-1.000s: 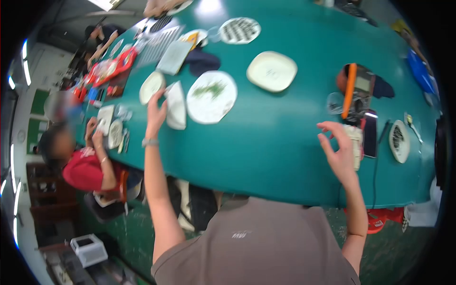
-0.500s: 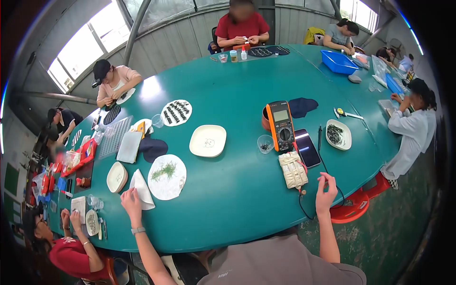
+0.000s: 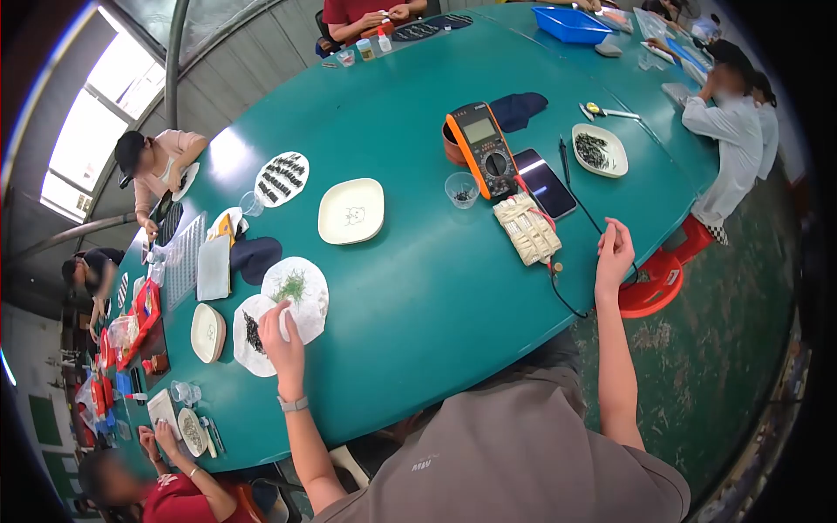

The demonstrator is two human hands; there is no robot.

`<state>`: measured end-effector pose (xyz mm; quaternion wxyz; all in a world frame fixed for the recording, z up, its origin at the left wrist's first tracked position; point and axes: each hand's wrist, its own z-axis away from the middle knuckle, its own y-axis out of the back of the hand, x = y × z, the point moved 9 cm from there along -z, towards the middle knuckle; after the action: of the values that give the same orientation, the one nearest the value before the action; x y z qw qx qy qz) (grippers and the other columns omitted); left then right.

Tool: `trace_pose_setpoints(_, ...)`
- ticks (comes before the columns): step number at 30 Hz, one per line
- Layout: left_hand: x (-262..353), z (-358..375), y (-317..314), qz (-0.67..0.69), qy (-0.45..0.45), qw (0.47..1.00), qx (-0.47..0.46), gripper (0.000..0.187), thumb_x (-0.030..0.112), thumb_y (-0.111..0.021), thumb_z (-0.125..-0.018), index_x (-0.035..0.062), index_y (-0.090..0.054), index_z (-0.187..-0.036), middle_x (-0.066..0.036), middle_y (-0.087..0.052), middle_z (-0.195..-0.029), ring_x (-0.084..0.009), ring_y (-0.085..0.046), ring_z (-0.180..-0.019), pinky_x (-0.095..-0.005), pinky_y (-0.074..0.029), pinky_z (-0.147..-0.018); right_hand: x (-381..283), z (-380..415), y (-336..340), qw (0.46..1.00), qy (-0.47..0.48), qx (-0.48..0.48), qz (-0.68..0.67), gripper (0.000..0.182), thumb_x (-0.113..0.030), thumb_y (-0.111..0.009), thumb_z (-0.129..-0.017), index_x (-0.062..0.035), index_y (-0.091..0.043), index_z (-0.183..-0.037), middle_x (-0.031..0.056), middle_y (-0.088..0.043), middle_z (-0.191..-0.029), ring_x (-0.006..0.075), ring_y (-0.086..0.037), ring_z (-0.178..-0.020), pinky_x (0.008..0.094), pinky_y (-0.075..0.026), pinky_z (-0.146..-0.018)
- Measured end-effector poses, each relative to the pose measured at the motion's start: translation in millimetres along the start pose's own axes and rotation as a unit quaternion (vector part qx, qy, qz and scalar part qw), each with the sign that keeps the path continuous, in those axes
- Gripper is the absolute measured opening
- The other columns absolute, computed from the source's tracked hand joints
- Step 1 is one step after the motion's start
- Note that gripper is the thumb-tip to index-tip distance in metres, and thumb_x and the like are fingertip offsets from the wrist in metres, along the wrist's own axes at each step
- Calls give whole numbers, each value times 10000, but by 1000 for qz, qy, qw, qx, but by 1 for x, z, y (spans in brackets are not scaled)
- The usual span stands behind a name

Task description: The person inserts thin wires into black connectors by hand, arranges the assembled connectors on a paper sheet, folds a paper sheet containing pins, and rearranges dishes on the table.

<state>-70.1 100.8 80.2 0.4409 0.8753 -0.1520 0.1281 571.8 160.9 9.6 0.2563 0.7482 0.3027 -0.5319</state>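
My left hand point(image 3: 283, 349) is over the edge of a round white sheet bearing dark pieces point(image 3: 253, 334), beside another round white sheet with green strands point(image 3: 295, 288). Its thumb and fingers are apart, and I see nothing held between them. Near the table's right edge, my right hand point(image 3: 614, 261) is raised with loosely curled fingers and no visible object in it. A black cable passes close by. To its left lie a cream woven bundle point(image 3: 527, 231), an orange multimeter point(image 3: 485, 150) and a dark phone point(image 3: 545, 185).
A cream square dish point(image 3: 350, 212) stands mid-table, and a smaller one point(image 3: 208, 333) at left. A clear cup point(image 3: 461, 190) is beside the multimeter. A dish of dark pieces point(image 3: 600, 150) is farther right. Other people sit around the table; a red stool point(image 3: 649, 288) is at right.
The view has shifted and tilted. The folded white sheet by my left hand now lies flatter, showing dark pieces. My left hand has moved right over the sheets; my right hand remains raised.
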Motion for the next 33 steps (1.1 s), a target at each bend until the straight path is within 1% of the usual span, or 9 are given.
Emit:
trace_pose_setpoints(3,64,-1,-28,80,-35,995,-57,160,-10,-595,-920,15,-661,-1063,-130,-691,-1046,-323,-625,-1007,-415,-466,-905,-28,14,39,979,124,60,147,207,-170,-568,-1033,-10,-659,-1126,42,-631,-895,132,-571,-846,302,-440,-750)
trace_pose_setpoints(5,106,7,-55,93,-103,985,-101,172,-30,-615,-892,20,-660,-1050,-128,-690,-1029,-319,-631,-988,-410,-469,-889,-86,38,70,852,326,126,390,233,-194,-604,-1012,-12,-656,-1149,92,-671,-1037,218,-599,-988,376,-453,-885)
trace_pose_setpoints(7,143,15,-78,117,-145,972,-143,237,-25,-636,-868,25,-651,-1099,-113,-684,-1058,-311,-623,-1009,-411,-470,-890,-65,43,141,807,276,199,483,406,-265,-696,-949,-26,-610,-1265,153,-621,-1260,342,-557,-1156,448,-405,-1016)
trace_pose_setpoints(9,179,20,-102,134,-165,960,-182,274,-10,-643,-867,29,-641,-1139,-104,-677,-1095,-308,-615,-1033,-411,-468,-905,5,43,219,816,95,262,507,645,-359,-738,-915,-42,-496,-1422,137,-537,-1376,349,-523,-1234,436,-398,-1053)
trace_pose_setpoints(11,214,23,-123,140,-195,946,-218,312,11,-652,-868,38,-626,-1178,-102,-649,-1166,-309,-598,-1073,-412,-464,-917,118,44,270,945,-180,212,173,800,-396,-755,-897,-75,-379,-1526,136,-442,-1488,317,-440,-1350,464,-368,-1090)
trace_pose_setpoints(13,246,27,-139,138,-228,932,-245,341,32,-658,-869,46,-613,-1207,-102,-620,-1226,-312,-579,-1111,-415,-459,-929,143,65,230,918,-370,101,-102,801,-386,-760,-896,-84,-378,-1532,163,-424,-1505,286,-427,-1366,471,-358,-1099)
trace_pose_setpoints(22,310,29,-184,101,-255,925,-263,358,53,-653,-866,47,-601,-1220,-100,-579,-1285,-305,-545,-1138,-419,-409,-962,232,57,215,882,-339,213,-249,527,81,-525,-791,-17,-536,-1309,136,-556,-1254,267,-600,-1091,373,-505,-907)
trace_pose_setpoints(26,311,32,-188,86,-260,927,-258,343,49,-639,-871,45,-606,-1212,-99,-583,-1289,-306,-544,-1137,-414,-402,-959,181,77,245,858,-329,288,-270,440,123,-497,-738,-14,-564,-1151,120,-566,-1174,252,-587,-1041,387,-502,-891)
trace_pose_setpoints(33,314,36,-191,72,-248,927,-270,329,37,-615,-886,39,-607,-1215,-101,-588,-1298,-301,-539,-1147,-405,-386,-984,163,160,346,842,-352,317,-259,528,124,-502,-728,-8,-534,-1239,136,-548,-1250,289,-583,-1128,417,-502,-957)
